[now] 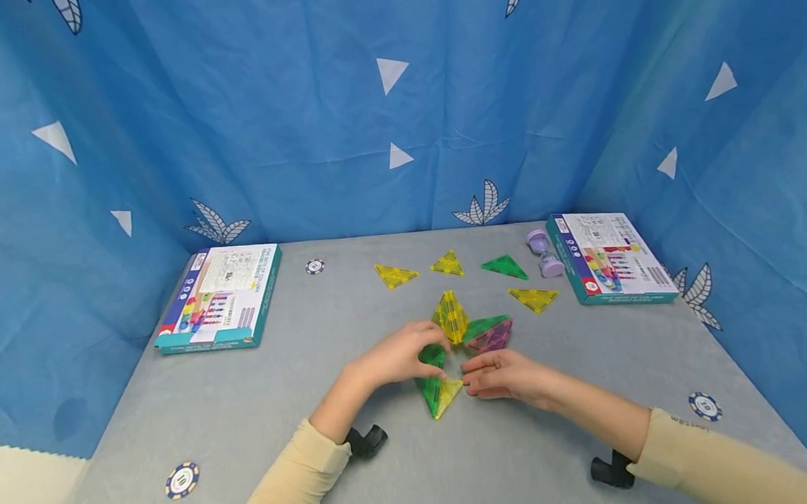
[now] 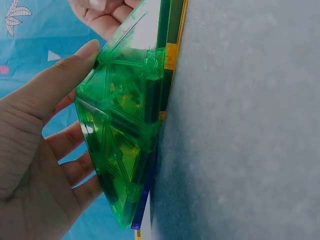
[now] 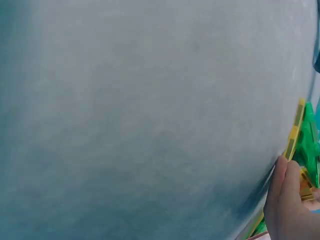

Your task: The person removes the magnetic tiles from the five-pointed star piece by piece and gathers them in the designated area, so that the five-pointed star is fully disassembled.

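My left hand [image 1: 407, 353] curls over the left side of a group of translucent triangular magnetic tiles. In the left wrist view its thumb presses the edge of two joined green tiles [image 2: 117, 125], with the other fingers behind them. A yellow tile [image 1: 451, 391] leans against the green ones at the front. My right hand [image 1: 504, 374] is at the group's right side, fingers fairly straight; in the right wrist view the fingertips [image 3: 282, 167] are right at a yellow tile's edge [image 3: 295, 131]. Behind the hands stand yellow tiles [image 1: 451, 317], a green tile [image 1: 482, 325] and a purple tile [image 1: 492, 337].
Loose yellow tiles [image 1: 395, 275] and a green tile [image 1: 505, 267] lie farther back, near a purple hourglass-shaped object [image 1: 545, 253]. One flat box lies at left [image 1: 221, 297], another box [image 1: 613, 258] at right. Round chips [image 1: 182, 480] lie about the grey table; a blue curtain [image 1: 292, 122] surrounds it.
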A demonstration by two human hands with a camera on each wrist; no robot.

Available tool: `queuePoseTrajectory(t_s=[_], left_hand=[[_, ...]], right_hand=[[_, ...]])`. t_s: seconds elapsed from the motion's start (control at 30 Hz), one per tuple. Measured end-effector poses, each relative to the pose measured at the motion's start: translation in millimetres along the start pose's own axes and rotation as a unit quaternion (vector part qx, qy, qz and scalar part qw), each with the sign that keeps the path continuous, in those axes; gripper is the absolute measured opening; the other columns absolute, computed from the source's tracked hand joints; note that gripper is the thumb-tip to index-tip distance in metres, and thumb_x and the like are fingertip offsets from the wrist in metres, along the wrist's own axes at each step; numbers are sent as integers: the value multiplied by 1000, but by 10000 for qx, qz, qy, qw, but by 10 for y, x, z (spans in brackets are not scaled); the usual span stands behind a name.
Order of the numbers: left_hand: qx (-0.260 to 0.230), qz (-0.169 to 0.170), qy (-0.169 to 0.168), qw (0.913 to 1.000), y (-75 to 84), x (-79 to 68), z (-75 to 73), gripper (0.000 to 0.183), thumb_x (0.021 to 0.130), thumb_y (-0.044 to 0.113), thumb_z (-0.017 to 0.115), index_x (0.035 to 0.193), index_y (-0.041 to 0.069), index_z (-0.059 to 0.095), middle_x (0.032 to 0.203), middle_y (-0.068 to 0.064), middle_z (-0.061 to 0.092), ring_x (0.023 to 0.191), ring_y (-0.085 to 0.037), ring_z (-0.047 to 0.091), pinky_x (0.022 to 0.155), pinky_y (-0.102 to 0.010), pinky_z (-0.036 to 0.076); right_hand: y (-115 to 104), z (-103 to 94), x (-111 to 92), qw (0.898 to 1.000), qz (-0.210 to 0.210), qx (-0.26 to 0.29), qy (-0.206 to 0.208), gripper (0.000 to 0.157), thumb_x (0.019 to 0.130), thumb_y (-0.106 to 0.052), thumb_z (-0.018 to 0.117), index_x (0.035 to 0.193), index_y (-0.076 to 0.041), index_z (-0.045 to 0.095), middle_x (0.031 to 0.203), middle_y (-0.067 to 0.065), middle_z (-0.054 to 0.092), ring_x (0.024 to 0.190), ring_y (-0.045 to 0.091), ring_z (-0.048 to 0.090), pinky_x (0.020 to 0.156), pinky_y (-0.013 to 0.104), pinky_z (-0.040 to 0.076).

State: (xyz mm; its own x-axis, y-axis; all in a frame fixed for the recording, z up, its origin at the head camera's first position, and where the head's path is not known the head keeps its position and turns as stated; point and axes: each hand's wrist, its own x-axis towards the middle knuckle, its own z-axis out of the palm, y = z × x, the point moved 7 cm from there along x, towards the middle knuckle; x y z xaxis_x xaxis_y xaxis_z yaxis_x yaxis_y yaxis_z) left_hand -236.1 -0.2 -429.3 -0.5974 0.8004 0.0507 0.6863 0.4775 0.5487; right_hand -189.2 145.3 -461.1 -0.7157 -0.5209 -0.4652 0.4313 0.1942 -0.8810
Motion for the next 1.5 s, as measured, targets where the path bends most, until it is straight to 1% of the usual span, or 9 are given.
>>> queuePoseTrajectory(t_s=[0.23, 0.43, 0.57, 0.8, 1.0, 1.13, 1.23, 1.33, 1.5], left_hand=[[-135, 113, 37, 9998, -4, 8, 21, 33, 77, 35, 76, 104, 19, 63, 111, 9, 54, 108, -12, 49, 95, -32, 41], [-190, 126, 24, 9997, 1, 9, 36, 34, 76, 38, 75, 103, 20, 63, 111, 9, 54, 110, -12, 48, 94, -32, 42], [-258, 130, 45, 9996, 11, 9, 44, 35, 76, 38, 75, 103, 20, 63, 112, 9, 54, 110, -13, 48, 94, -31, 42], [-290, 105, 69, 9995, -5, 18, 56, 32, 78, 35, 75, 103, 18, 63, 110, 9, 54, 109, -13, 49, 92, -31, 43], [-233, 164, 94, 9995, -17, 32, 34, 32, 78, 31, 76, 102, 15, 62, 109, 7, 55, 107, -13, 49, 93, -31, 42], [-188, 202, 101, 9996, -29, 22, 16, 32, 78, 30, 76, 101, 15, 62, 109, 7, 55, 107, -13, 49, 93, -32, 42], [-178, 214, 116, 9995, -38, 7, 4, 31, 78, 30, 76, 101, 15, 62, 108, 7, 54, 106, -13, 49, 92, -32, 42], [-196, 209, 124, 9995, -46, -6, -2, 31, 78, 30, 76, 101, 15, 62, 108, 7, 54, 106, -13, 49, 92, -32, 43], [-207, 157, 110, 9996, -57, -17, 1, 32, 78, 31, 76, 101, 15, 62, 109, 7, 54, 107, -13, 49, 92, -33, 42]], right_hand=[[13, 30, 98, 9992, 152, 365, 67, 49, 92, -8, 56, 131, 15, 39, 117, 19, 58, 100, 27, 62, 87, 37, 50], [51, 173, 242, 9999, 106, -82, 7, 33, 91, -12, 60, 115, 11, 57, 89, 13, 68, 77, 18, 67, 73, 32, 55], [98, 205, 283, 9994, 104, -329, 99, 25, 90, -11, 60, 106, 9, 62, 81, 11, 68, 71, 17, 67, 68, 29, 55], [171, 155, 222, 9977, 302, -500, 358, 21, 87, -6, 62, 104, 7, 64, 78, 13, 68, 66, 17, 67, 63, 30, 55], [202, 37, 64, 9973, 283, -614, 280, 23, 86, -8, 64, 104, 6, 65, 78, 12, 68, 64, 16, 66, 62, 30, 55], [126, -132, -128, 9955, 106, -934, 129, 24, 87, -12, 63, 105, 5, 65, 82, 8, 67, 68, 14, 64, 65, 31, 55], [16, -360, -299, 9932, -61, -1161, 86, 26, 89, -13, 62, 107, 6, 63, 86, 7, 66, 73, 13, 63, 69, 34, 55], [-88, -703, -473, 9912, -57, -1288, 290, 33, 91, -15, 59, 113, 10, 58, 91, 7, 66, 77, 13, 62, 73, 33, 55], [-109, -1409, -682, 9835, 201, -1434, 1086, 42, 96, -18, 52, 122, 16, 47, 93, 6, 61, 78, 12, 59, 74, 28, 53]])
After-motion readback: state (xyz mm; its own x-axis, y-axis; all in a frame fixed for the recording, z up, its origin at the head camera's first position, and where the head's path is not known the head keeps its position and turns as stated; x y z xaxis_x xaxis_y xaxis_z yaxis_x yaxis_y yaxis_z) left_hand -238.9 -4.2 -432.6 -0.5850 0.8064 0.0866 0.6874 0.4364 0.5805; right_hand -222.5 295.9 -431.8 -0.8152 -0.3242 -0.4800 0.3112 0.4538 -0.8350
